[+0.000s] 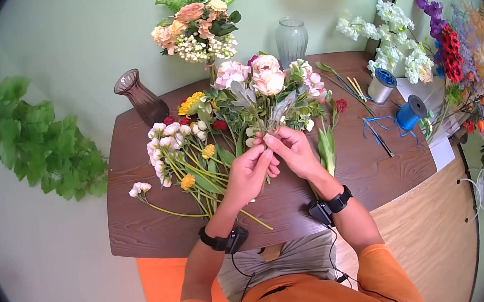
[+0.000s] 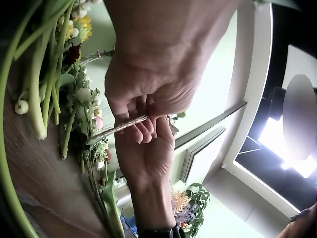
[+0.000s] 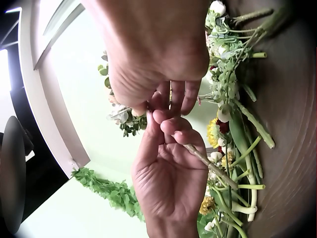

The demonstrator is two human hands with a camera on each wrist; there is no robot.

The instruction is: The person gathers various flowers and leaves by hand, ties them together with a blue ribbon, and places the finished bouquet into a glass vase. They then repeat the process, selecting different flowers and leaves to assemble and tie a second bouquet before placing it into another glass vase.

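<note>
My left hand (image 1: 251, 173) and right hand (image 1: 294, 155) meet at the fingertips over the middle of the table. The left hand's curled fingers hold a thin brownish stem (image 3: 213, 167), whose cut end sticks out below them. The right hand pinches the same stem higher up, thumb against the left thumb; the pinched part is hidden by the fingers. In the head view, pale grey-green leaves (image 1: 243, 98) and a translucent leafy sprig (image 1: 283, 110) show just above the fingertips. Behind them are a large pink rose (image 1: 268, 79) and pink hydrangea (image 1: 231, 74).
White flowers (image 1: 163, 145) and long green stems (image 2: 37, 94) lie at the left. A purple glass vase (image 1: 142, 98) and clear vase (image 1: 292, 41) stand behind. Ribbon spools (image 1: 411, 112) are at the right. A peach bouquet (image 1: 196, 33) stands at the back wall.
</note>
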